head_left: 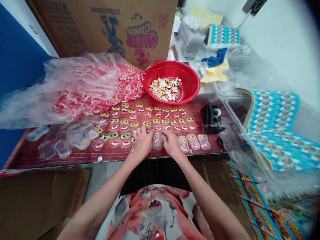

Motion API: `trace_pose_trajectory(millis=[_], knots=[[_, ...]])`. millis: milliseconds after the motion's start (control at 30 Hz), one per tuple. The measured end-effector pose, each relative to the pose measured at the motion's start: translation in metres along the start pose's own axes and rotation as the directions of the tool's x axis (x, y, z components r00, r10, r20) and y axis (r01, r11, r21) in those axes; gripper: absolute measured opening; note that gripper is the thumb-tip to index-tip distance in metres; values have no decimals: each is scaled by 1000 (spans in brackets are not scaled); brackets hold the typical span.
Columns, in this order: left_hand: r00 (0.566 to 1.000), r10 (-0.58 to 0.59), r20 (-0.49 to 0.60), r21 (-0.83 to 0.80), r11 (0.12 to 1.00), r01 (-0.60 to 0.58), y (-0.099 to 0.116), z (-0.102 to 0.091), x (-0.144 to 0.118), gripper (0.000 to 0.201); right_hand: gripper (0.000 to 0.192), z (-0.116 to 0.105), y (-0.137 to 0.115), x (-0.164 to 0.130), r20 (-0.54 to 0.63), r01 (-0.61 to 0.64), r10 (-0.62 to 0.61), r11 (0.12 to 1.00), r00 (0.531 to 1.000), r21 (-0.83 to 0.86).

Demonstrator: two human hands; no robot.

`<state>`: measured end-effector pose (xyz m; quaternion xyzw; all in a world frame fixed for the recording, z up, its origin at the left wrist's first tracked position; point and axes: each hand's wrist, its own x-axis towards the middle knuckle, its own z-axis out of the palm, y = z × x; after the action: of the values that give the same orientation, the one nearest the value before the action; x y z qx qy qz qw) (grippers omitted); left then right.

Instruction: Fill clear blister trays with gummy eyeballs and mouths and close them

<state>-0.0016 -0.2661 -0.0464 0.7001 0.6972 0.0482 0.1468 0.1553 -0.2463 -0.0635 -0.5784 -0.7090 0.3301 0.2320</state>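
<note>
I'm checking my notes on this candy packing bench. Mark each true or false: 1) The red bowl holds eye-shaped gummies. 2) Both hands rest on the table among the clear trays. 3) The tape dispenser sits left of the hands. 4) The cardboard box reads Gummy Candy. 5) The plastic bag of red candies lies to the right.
1) True: the red bowl holds eye gummies.
2) True: the left hand and right hand flank a clear tray.
3) False: the tape dispenser sits to their right.
4) True, on the cardboard box.
5) False: the plastic bag lies left.
</note>
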Motion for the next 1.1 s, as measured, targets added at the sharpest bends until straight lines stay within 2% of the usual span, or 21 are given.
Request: trace_pose_trajectory(millis=[333,533,633,833,967,1100], knots=[[999,-26,-28,-228,974,19,3,13,-13,34,46,-4,-18,-10,73,21,1,955,997,-295],[999,-30,-40,-263,965,18,1,20,-8,30,46,0,-14,-4,156,69,-13,930,988,-361],[998,-46,-49,-282,959,30,1,21,-7,37,45,-1,-14,-3,182,106,-40,922,982,-372],[999,16,-52,-231,973,-27,0,18,-11,34,45,-3,-16,-3,159,118,-61,918,985,-378],[996,86,-11,-132,987,-87,1,13,-17,42,42,1,-10,-2,124,130,-89,919,988,-373],[995,99,29,-79,992,-96,4,8,-20,46,44,-1,-11,-6,96,133,-104,915,990,-380]])
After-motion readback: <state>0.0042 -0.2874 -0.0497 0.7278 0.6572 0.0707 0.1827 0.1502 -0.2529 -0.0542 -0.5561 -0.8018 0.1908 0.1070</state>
